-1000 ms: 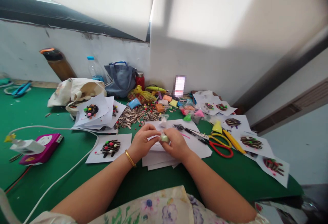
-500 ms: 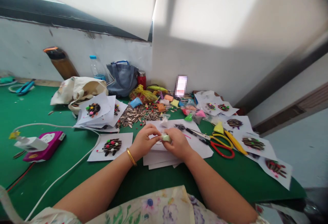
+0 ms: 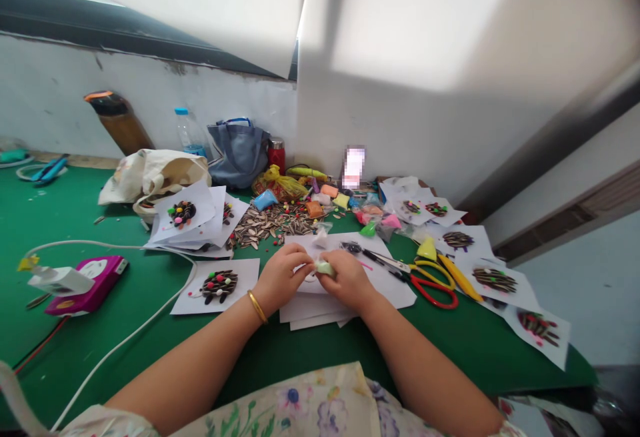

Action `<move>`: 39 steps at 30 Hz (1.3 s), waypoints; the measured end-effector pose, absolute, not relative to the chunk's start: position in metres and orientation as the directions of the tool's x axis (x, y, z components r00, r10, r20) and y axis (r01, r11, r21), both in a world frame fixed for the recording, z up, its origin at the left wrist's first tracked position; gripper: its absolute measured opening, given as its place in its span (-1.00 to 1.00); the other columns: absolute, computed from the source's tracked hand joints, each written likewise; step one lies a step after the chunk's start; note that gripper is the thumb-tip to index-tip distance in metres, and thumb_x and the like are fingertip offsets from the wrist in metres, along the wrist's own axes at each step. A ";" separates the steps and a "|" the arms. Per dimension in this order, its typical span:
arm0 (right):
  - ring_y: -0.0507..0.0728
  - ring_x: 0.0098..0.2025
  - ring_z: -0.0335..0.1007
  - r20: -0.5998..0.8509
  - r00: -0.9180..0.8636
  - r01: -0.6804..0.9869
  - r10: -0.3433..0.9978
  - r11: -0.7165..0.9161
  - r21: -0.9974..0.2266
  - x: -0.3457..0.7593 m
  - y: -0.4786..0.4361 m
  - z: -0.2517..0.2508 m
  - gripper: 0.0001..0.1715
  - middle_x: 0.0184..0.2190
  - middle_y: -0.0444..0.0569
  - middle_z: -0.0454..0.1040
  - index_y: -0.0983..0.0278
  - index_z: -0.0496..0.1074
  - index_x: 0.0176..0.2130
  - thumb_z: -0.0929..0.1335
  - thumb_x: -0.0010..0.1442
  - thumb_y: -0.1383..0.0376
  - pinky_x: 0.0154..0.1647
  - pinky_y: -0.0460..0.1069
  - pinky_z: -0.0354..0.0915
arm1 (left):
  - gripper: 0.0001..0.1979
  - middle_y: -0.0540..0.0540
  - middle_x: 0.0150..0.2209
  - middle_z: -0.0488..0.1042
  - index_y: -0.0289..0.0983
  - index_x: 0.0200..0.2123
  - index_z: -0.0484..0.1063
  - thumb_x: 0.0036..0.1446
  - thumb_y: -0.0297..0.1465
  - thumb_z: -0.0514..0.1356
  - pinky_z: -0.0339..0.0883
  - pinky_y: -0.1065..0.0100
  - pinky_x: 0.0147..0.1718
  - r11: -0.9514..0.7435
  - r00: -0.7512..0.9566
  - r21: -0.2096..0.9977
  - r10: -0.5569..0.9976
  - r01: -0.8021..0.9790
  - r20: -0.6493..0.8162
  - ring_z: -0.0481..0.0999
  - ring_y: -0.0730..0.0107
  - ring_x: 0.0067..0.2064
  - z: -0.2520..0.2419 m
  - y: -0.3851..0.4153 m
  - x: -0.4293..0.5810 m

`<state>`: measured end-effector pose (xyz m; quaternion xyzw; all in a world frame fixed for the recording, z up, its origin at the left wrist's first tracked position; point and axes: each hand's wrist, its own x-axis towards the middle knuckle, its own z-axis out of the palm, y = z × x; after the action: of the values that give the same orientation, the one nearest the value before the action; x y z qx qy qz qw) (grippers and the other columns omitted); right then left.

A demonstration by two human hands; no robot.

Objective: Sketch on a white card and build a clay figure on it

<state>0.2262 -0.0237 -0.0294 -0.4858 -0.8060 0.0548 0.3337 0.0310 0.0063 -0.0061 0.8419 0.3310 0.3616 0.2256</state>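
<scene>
While the right hand (image 3: 349, 281) grips a pale green lump (image 3: 326, 268) mid-frame, left hand (image 3: 281, 277) pinches its edge, paper (image 3: 310, 305) beneath, scissors (image 3: 410, 268) right of centre.

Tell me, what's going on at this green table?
A person's right hand holds a small pale green lump above white paper, with the left hand close against it. Scissors lie to the right, loose striped seeds beyond. A seed-covered picture sits on the left.
</scene>
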 end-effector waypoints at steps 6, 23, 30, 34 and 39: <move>0.17 -0.24 0.37 0.451 -0.302 0.753 0.840 0.501 -0.427 0.226 -0.025 -0.025 -0.85 -0.31 -0.01 0.49 0.25 0.42 -0.21 0.33 0.17 0.27 -0.19 0.01 0.20 | -0.91 -0.04 -0.35 0.44 -0.24 -0.41 0.48 0.14 -0.38 0.24 0.35 0.30 -0.22 -0.584 0.441 0.747 0.788 0.316 0.430 0.44 0.35 -0.27 -0.009 0.011 0.032; 0.16 -0.24 0.37 0.445 -0.252 0.765 0.859 0.458 -0.452 0.226 -0.024 -0.023 -0.85 -0.30 0.00 0.50 0.26 0.43 -0.22 0.33 0.20 0.26 -0.19 0.00 0.21 | -0.85 -0.03 -0.37 0.42 -0.25 -0.42 0.41 0.19 -0.34 0.19 0.30 0.30 -0.19 -0.612 0.410 0.707 0.781 0.354 0.471 0.40 0.36 -0.26 -0.010 0.012 0.032; 0.16 -0.26 0.36 0.425 -0.238 0.771 0.873 0.436 -0.464 0.227 -0.023 -0.022 -0.89 -0.31 -0.02 0.50 0.25 0.42 -0.26 0.34 0.20 0.26 -0.22 0.00 0.19 | -0.80 -0.04 -0.40 0.41 -0.25 -0.44 0.42 0.22 -0.31 0.15 0.30 0.29 -0.21 -0.607 0.372 0.704 0.790 0.369 0.487 0.39 0.33 -0.27 -0.007 0.012 0.031; 0.16 -0.24 0.37 0.431 -0.252 0.759 0.866 0.453 -0.467 0.226 -0.023 -0.024 -0.87 -0.30 -0.01 0.50 0.25 0.43 -0.24 0.33 0.22 0.24 -0.20 0.00 0.20 | -0.86 -0.08 -0.30 0.47 -0.22 -0.28 0.54 0.20 -0.34 0.18 0.35 0.26 -0.16 -0.593 0.386 0.731 0.796 0.338 0.467 0.44 0.31 -0.21 -0.009 0.013 0.031; 0.16 -0.24 0.36 0.424 -0.248 0.762 0.871 0.446 -0.470 0.226 -0.024 -0.023 -0.88 -0.30 -0.02 0.50 0.24 0.41 -0.25 0.32 0.23 0.24 -0.22 0.00 0.19 | -0.82 -0.07 -0.28 0.47 -0.20 -0.22 0.56 0.22 -0.34 0.15 0.37 0.28 -0.16 -0.592 0.413 0.742 0.789 0.315 0.455 0.46 0.34 -0.21 -0.012 0.012 0.031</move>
<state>0.2263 -0.0239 -0.0230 -0.5196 -0.7856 0.0837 0.3253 0.0314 0.0125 -0.0123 0.7902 0.3495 0.4142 0.2862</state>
